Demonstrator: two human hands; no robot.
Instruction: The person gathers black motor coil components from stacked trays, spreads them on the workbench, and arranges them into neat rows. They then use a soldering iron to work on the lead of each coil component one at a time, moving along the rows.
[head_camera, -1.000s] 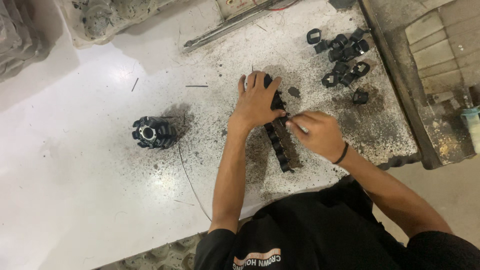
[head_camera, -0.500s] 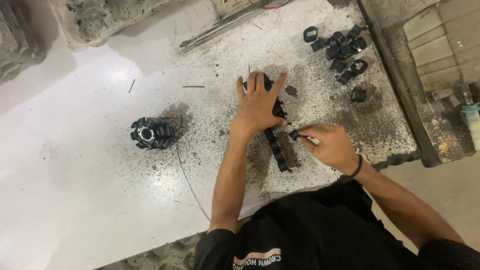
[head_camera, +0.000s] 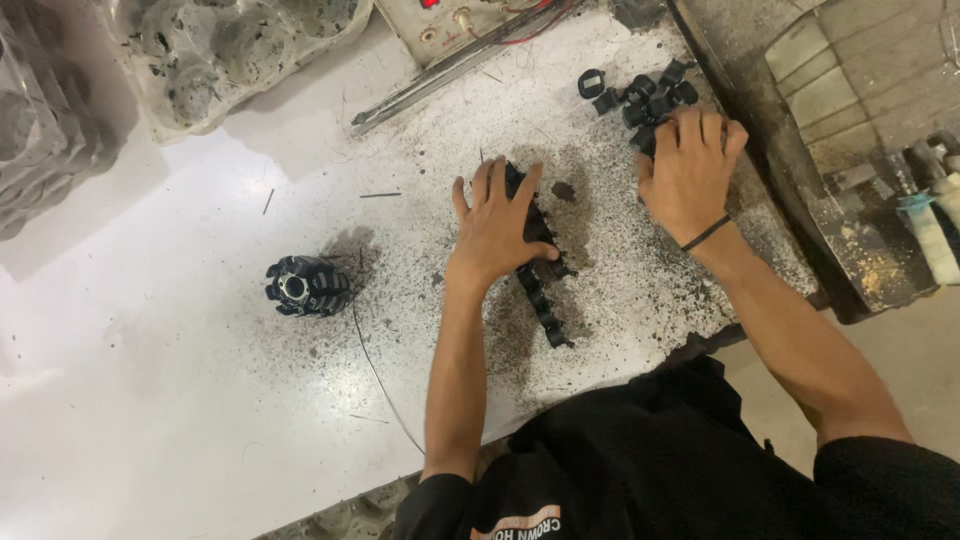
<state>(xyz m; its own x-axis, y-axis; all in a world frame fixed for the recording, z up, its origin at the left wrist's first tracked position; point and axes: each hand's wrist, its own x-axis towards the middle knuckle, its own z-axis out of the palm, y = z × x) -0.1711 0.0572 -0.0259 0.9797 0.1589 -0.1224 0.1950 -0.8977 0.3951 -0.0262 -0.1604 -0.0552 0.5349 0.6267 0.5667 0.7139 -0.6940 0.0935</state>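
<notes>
Head view, 1 of 1:
- Left hand (head_camera: 495, 225): flat, fingers spread, palm pressing down on black ribbed strip (head_camera: 545, 305); not curled round it, a hold-down only. Strip lies diagonal at mid bench, lower end sticking out past the palm toward the bench edge.
- Right hand (head_camera: 688, 170): fingers bent over pile of small black parts (head_camera: 640, 95) at top right; what's pinched, if anything, hidden; can't tell.
- Black round toothed part (head_camera: 305, 287): alone to the left, well apart.
- Bench top (head_camera: 180, 400): white, gritty w/ dark filings; thin wire (head_camera: 380, 380) by strip.
- Risk, as judged: flat palm on grit may let strip slide or twist; loose parts nr the right edge could get knocked off.
</notes>
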